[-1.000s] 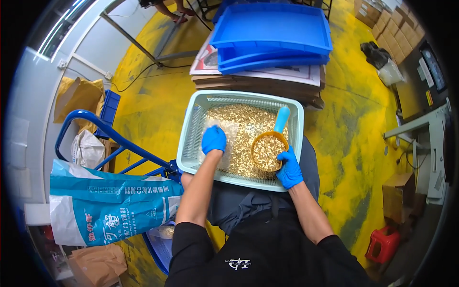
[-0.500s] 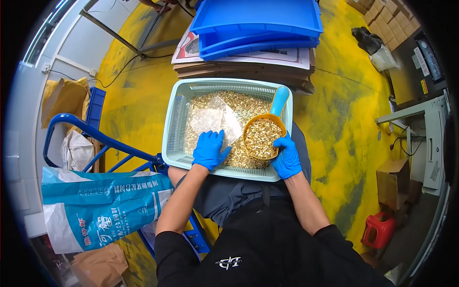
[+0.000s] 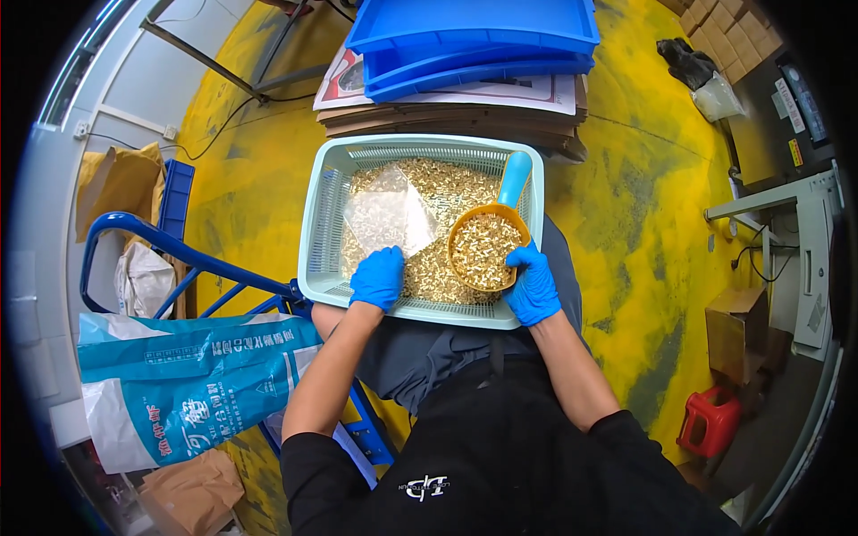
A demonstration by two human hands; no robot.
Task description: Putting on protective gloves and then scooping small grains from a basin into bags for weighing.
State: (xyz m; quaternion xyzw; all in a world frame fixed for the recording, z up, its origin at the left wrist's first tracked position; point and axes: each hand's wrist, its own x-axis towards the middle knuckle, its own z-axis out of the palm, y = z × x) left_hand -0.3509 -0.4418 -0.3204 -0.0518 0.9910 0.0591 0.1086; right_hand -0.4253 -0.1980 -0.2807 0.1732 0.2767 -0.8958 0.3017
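Observation:
A pale green plastic basket (image 3: 313,232) rests on my lap, holding many small gold-coloured metal pieces (image 3: 444,183). My left hand (image 3: 376,279), in a blue glove, is closed on the lower corner of a clear plastic bag (image 3: 384,214). The bag lies slanted over the pieces and looks flat. In my gloved right hand (image 3: 534,286) is the rim of a round orange scoop (image 3: 454,268) with a light blue handle (image 3: 515,179). Heaped with the same gold pieces, the scoop sits at the basket's right side, its handle pointing away from me.
Beyond the basket, blue trays (image 3: 474,27) are stacked on flattened cardboard (image 3: 447,125). A blue tubular metal frame (image 3: 179,250) stands to the left, beside a teal and white sack (image 3: 197,384). On the right are a cardboard box (image 3: 737,335) and a red plastic stool (image 3: 710,420).
My left hand has gone from lying spread on the bag to gripping its near corner. The bag has turned slightly and shows a flatter, clearer outline. My right hand keeps the scoop.

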